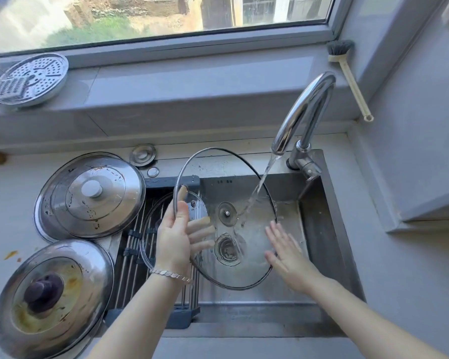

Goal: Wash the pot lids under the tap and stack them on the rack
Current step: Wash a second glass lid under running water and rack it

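Note:
A large glass lid with a steel rim is held tilted over the sink, and water from the tap runs onto it. My left hand grips its left rim, thumb in front and fingers behind the glass. My right hand lies flat with spread fingers against the lid's lower right part. A smaller glass lid rests on the roll-up rack across the sink's left side. Two steel lids sit on the counter to the left: one with a pale knob, one stained with a dark knob.
The steel sink has a drain strainer visible through the glass. A perforated steamer plate lies on the window sill at left. A dish brush leans in the right corner. Food stains mark the left counter.

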A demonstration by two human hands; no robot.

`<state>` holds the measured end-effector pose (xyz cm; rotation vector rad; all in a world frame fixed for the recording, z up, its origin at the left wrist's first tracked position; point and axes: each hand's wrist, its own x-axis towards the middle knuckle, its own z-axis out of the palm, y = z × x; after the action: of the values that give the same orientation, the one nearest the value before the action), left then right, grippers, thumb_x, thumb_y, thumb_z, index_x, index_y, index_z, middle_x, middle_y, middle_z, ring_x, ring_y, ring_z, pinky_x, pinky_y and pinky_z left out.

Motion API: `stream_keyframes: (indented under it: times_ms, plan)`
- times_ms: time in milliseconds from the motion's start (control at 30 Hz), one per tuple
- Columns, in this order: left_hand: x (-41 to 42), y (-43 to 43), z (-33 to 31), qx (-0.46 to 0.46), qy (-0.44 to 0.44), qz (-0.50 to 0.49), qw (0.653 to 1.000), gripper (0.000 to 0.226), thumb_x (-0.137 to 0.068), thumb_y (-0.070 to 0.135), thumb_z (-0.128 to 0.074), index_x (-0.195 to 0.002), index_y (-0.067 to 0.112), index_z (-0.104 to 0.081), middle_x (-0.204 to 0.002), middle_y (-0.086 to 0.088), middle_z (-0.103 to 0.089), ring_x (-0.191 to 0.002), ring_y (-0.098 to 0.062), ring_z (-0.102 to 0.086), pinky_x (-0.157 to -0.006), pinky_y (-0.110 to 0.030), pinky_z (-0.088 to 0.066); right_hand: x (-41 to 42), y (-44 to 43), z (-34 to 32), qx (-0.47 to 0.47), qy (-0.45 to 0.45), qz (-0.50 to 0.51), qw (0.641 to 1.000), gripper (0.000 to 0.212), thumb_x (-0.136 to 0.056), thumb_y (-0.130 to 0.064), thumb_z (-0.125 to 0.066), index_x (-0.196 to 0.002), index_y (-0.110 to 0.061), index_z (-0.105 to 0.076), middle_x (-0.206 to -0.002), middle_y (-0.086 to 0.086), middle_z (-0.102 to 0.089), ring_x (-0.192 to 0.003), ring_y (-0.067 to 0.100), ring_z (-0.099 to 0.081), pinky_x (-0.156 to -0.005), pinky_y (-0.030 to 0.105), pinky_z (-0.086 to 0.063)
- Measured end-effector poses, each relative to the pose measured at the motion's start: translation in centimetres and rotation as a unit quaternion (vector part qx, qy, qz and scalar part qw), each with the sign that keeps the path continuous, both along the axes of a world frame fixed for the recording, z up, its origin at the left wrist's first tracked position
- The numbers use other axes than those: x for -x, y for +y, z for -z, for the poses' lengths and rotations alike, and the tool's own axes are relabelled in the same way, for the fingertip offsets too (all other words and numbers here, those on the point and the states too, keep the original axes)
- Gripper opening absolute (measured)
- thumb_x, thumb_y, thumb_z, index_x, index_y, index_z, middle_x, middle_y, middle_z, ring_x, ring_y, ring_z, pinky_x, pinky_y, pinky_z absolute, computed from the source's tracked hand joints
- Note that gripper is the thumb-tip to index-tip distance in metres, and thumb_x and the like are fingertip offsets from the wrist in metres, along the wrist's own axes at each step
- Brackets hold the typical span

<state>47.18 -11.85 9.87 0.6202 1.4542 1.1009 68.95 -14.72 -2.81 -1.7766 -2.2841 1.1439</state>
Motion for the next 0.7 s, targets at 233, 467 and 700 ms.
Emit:
stream_keyframes:
  times_ms: [233, 467, 700]
  plan:
    - [0.2, -0.9, 0.1, 0.027, -0.026, 0.002, 0.999, 0.029, -0.092, 0.044, -0.035, -0.118, 0.045, -0.048, -0.091, -0.026, -0.068, -0.070, -0.035, -0.070, -0.052, -0.040, -0.057, 0.7, 3.8, -1.8, 0.108, 0.197, 0.369, 0.902, 0.067, -0.099, -0.035, -0.037, -0.150, -0.013, 0.001, -0.159, 0.003, 0.003, -0.146, 0.015, 0.001, -0.116, 0.033, -0.004]
    - [-1.2, -1.1, 0.1, 0.017, -0.021, -0.011, 1.000, 0.030, -0.094, 0.043, -0.035, -0.121, 0.043, -0.047, -0.089, -0.024, -0.068, -0.068, -0.033, -0.069, -0.054, -0.039, -0.057, 4.0, 2.7, -3.6, 0.000, -0.036, 0.124, 0.992, 0.062, -0.098, -0.046, -0.007, -0.146, -0.015, 0.017, -0.153, 0.005, 0.025, -0.141, 0.018, 0.023, -0.114, 0.035, 0.014]
    - [-0.9, -0.9, -0.2, 0.014, -0.025, -0.019, 0.999, 0.025, -0.089, 0.046, -0.038, -0.111, 0.048, -0.050, -0.092, -0.024, -0.069, -0.070, -0.033, -0.070, -0.056, -0.041, -0.057, 2.6, 2.4, -3.2, -0.032, -0.036, 0.068, 0.996, 0.084, -0.083, -0.070, 0.002, -0.147, -0.019, 0.013, -0.150, -0.005, 0.027, -0.142, 0.012, 0.022, -0.112, 0.028, 0.013]
